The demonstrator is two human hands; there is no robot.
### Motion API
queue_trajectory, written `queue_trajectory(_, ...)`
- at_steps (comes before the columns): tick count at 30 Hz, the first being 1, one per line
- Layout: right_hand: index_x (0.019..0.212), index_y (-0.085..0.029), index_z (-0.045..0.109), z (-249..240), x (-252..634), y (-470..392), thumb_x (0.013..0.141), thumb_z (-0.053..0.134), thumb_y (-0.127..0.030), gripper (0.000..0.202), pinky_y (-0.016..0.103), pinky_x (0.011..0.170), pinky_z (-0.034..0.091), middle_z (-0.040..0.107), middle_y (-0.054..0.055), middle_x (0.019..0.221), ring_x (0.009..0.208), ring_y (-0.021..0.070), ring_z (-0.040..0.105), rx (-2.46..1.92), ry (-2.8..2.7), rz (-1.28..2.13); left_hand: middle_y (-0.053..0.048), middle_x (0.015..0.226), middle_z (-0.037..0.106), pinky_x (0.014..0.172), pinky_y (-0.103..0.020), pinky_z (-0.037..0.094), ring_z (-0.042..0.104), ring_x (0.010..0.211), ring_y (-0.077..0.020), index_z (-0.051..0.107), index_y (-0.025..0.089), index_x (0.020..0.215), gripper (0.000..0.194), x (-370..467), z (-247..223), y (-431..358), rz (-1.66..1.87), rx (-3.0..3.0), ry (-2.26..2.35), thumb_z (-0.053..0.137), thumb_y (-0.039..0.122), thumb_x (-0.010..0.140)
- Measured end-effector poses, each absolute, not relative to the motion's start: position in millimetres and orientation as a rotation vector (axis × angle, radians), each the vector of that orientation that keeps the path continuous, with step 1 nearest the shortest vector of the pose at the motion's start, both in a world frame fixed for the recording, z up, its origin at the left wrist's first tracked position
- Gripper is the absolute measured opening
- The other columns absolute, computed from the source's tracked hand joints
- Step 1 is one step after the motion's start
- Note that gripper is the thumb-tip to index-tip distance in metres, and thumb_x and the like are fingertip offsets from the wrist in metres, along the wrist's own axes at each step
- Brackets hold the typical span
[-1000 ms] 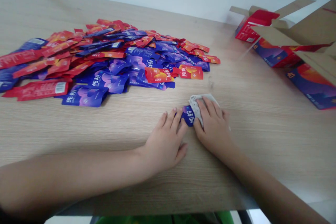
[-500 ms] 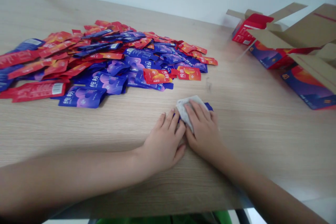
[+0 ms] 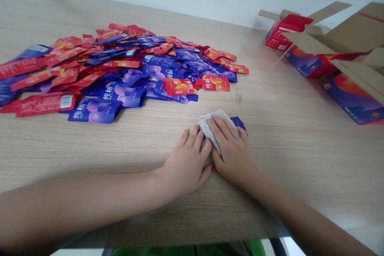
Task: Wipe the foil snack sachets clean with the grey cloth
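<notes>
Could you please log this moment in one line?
left hand: touching left end of blue pouch; right hand: on folded white cloth over pouch; red/blue pouch pile: beyond hands, leftward; open cartons: far right

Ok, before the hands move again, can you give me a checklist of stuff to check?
1. Left hand at the packet's left end: ok, its fingertips are there.
2. Right hand on the white cloth: ok, its fingers lie over it.
3. Blue packet print in plain sight: not ok, cloth and hands cover most of it.
4. Packet clean under the cloth: cannot tell, it's hidden.
5. Packet pile apart from both hands: ok, bare table lies between.
6. Boxes with flaps up: ok.
</notes>
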State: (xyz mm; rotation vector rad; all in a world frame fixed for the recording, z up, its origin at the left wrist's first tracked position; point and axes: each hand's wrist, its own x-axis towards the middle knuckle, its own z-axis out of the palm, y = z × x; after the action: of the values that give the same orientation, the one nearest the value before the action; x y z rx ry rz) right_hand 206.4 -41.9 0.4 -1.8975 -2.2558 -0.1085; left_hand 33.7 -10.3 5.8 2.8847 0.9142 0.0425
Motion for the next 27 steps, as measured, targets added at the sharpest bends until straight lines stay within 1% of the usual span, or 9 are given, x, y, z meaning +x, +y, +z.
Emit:
queue_trajectory(1,0.144,-0.020,0.040,0.0,209.7,-41.5,0.091,0.039,-0.029,0.054,0.048,0.105,0.029,0.040,0.009,0.153,0.138,0.0259,0.036,-1.932,-2.217,-0.126,-0.027,0.153,0.030,0.115,-0.055,0.024,0.024,0.144,-0.0409,0.037,0.004,0.142,0.063,33.5,5.9,-10.6,0.037,2.886,0.912,0.041,0.043,0.093)
queue_trajectory(4,0.144,-0.015,0.039,-2.1,217.7,-41.3,0.092,0.037,-0.030,0.054,0.050,0.104,0.029,0.041,0.014,0.152,0.138,0.0286,0.036,-2.093,-2.031,-0.217,-0.027,0.156,0.022,0.115,-0.054,0.024,0.021,0.145,-0.0409,0.037,0.004,0.143,0.063,33.4,6.4,-11.6,0.022,2.891,0.898,0.041,0.043,0.094)
queue_trajectory(6,0.144,-0.014,0.039,-2.2,214.6,-43.0,0.092,0.037,-0.031,0.055,0.051,0.105,0.028,0.039,0.016,0.152,0.139,0.0295,0.035,-2.084,-2.048,-0.222,-0.028,0.155,0.023,0.114,-0.055,0.024,0.022,0.145,-0.0414,0.038,0.004,0.142,0.062,33.5,6.8,-11.8,0.023,2.884,0.899,0.041,0.042,0.093)
queue_trajectory(10,0.144,-0.017,0.039,1.1,205.1,-45.3,0.091,0.039,-0.030,0.055,0.048,0.106,0.027,0.038,0.011,0.154,0.140,0.0264,0.032,-1.903,-2.256,-0.107,-0.028,0.152,0.032,0.114,-0.056,0.024,0.024,0.144,-0.0419,0.039,0.003,0.141,0.062,33.3,6.5,-11.2,0.041,2.871,0.908,0.041,0.042,0.093)
queue_trajectory(12,0.144,-0.019,0.040,1.7,210.4,-43.4,0.092,0.039,-0.030,0.053,0.047,0.106,0.028,0.039,0.009,0.154,0.139,0.0256,0.034,-1.940,-2.213,-0.105,-0.028,0.153,0.029,0.115,-0.055,0.024,0.023,0.144,-0.0413,0.038,0.003,0.142,0.063,33.0,6.0,-11.1,0.052,2.878,0.902,0.040,0.043,0.093)
queue_trajectory(15,0.144,-0.015,0.039,0.0,220.8,-40.4,0.093,0.037,-0.031,0.054,0.050,0.105,0.028,0.039,0.013,0.153,0.139,0.0277,0.034,-2.104,-2.036,-0.180,-0.027,0.156,0.022,0.115,-0.055,0.024,0.022,0.145,-0.0412,0.037,0.004,0.143,0.063,32.8,5.8,-11.3,0.043,2.892,0.895,0.040,0.043,0.093)
queue_trajectory(18,0.145,-0.014,0.038,-0.5,214.8,-42.4,0.094,0.036,-0.032,0.054,0.052,0.106,0.027,0.037,0.014,0.154,0.140,0.0289,0.031,-2.105,-2.061,-0.186,-0.028,0.155,0.025,0.115,-0.054,0.024,0.023,0.144,-0.0414,0.038,0.004,0.142,0.063,33.2,6.7,-11.4,0.034,2.897,0.902,0.041,0.043,0.093)
queue_trajectory(22,0.146,-0.019,0.037,1.7,202.6,-45.6,0.094,0.035,-0.031,0.053,0.050,0.107,0.026,0.036,0.011,0.155,0.141,0.0263,0.030,-1.959,-2.232,-0.107,-0.028,0.152,0.032,0.114,-0.054,0.025,0.024,0.144,-0.0413,0.041,0.003,0.140,0.061,33.9,7.6,-11.0,0.040,2.897,0.906,0.039,0.042,0.093)
queue_trajectory(27,0.145,-0.016,0.037,-2.2,225.8,-38.0,0.094,0.035,-0.032,0.054,0.052,0.104,0.030,0.041,0.014,0.152,0.138,0.0295,0.036,-2.127,-2.027,-0.182,-0.028,0.155,0.023,0.114,-0.055,0.025,0.023,0.144,-0.0412,0.038,0.004,0.142,0.063,34.1,7.3,-11.7,0.021,2.910,0.901,0.041,0.044,0.093)
